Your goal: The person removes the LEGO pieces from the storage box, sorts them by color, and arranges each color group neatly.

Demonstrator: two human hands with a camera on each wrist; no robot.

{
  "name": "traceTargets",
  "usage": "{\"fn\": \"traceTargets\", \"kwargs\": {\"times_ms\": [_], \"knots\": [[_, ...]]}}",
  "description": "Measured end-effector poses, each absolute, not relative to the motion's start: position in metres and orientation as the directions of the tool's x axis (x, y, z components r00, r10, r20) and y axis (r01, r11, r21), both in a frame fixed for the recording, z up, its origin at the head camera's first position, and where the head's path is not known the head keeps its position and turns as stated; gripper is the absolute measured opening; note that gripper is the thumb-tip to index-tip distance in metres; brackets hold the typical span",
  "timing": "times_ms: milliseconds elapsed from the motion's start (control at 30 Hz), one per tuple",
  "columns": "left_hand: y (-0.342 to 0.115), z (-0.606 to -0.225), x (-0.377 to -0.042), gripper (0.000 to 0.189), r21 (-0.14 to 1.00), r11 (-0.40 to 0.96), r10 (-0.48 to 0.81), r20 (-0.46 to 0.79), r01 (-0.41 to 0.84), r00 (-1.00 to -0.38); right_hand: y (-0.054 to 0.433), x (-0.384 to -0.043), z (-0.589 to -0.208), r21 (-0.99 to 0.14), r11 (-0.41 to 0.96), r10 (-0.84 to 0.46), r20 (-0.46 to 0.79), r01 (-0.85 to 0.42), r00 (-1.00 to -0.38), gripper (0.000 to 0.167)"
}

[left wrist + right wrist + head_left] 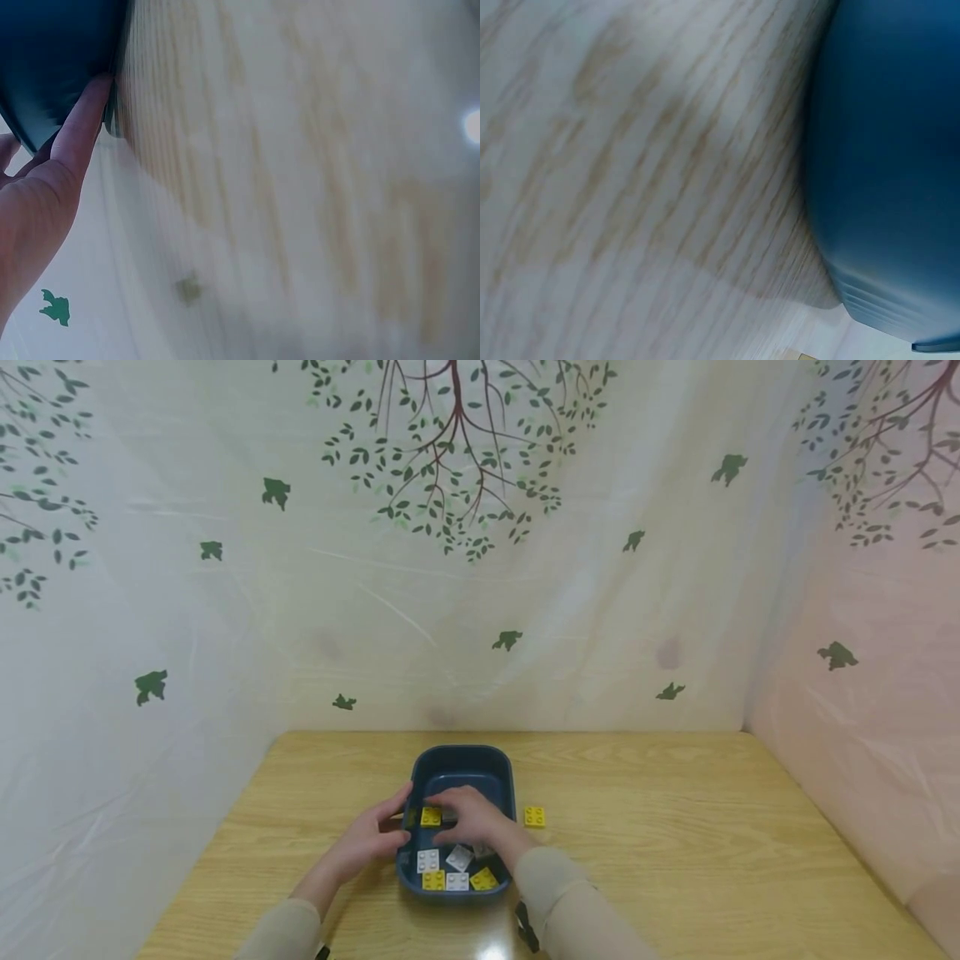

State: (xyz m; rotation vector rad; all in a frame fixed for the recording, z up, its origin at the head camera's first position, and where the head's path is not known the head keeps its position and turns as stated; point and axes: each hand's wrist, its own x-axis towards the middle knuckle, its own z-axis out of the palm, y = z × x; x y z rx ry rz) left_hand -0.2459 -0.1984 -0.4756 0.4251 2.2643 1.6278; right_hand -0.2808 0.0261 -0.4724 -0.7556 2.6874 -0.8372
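A dark blue plastic tub [457,758] stands on the table with several yellow and white toy building bricks inside. My left hand [367,842] touches the tub's left side, its fingers fairly straight; in the left wrist view, a finger of this hand [45,180] lies against the outer wall. My right hand [472,818] reaches over the right rim into the tub. Its fingers and thumb are spread apart near a yellow brick [431,817], with no brick visibly held. Toward the near end lie a white brick [428,860] and another yellow brick [433,880]. The right wrist view shows only the tub's outside [892,165] and tabletop.
One yellow brick [534,817] lies on the wooden table [675,827], just right of the tub. Pale curtains [525,593] printed with branches and green birds hang behind the table and on both sides.
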Motion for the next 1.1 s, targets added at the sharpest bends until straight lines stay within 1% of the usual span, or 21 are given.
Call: {"fn": "traceTargets", "kwargs": {"times_ms": [233, 467, 667, 867, 967, 1100], "knots": [[-0.1989, -0.4752, -0.2460, 0.076, 0.956, 0.286, 0.436, -0.071, 0.063, -0.897, 0.0266, -0.2799, -0.4715, -0.580, 0.706, -0.547, -0.085, -0.405, -0.833, 0.056], [-0.1988, -0.4756, -0.2457, 0.075, 0.952, 0.299, 0.432, -0.069, 0.070, -0.899, 0.0267, -0.2802, -0.4707, -0.520, 0.703, -0.589, -0.043, -0.485, -0.807, 0.049], [-0.1974, -0.4759, -0.2451, 0.075, 0.946, 0.315, 0.421, -0.066, 0.078, -0.905, 0.0267, -0.2797, -0.4715, -0.496, 0.719, -0.581, -0.042, -0.488, -0.813, 0.043], [-0.1969, -0.4759, -0.2438, 0.075, 0.947, 0.312, 0.415, -0.067, 0.073, -0.907, 0.0250, -0.2800, -0.4737, -0.465, 0.724, -0.581, -0.011, -0.510, -0.814, 0.038], [-0.1969, -0.4758, -0.2435, 0.075, 0.948, 0.310, 0.416, -0.067, 0.072, -0.907, 0.0251, -0.2806, -0.4749, -0.466, 0.724, -0.575, 0.000, -0.509, -0.818, 0.036], [-0.1964, -0.4762, -0.2439, 0.075, 0.951, 0.305, 0.412, -0.074, 0.061, -0.908, 0.0258, -0.2817, -0.4746, -0.508, 0.708, -0.558, 0.021, -0.490, -0.829, 0.034]]}}
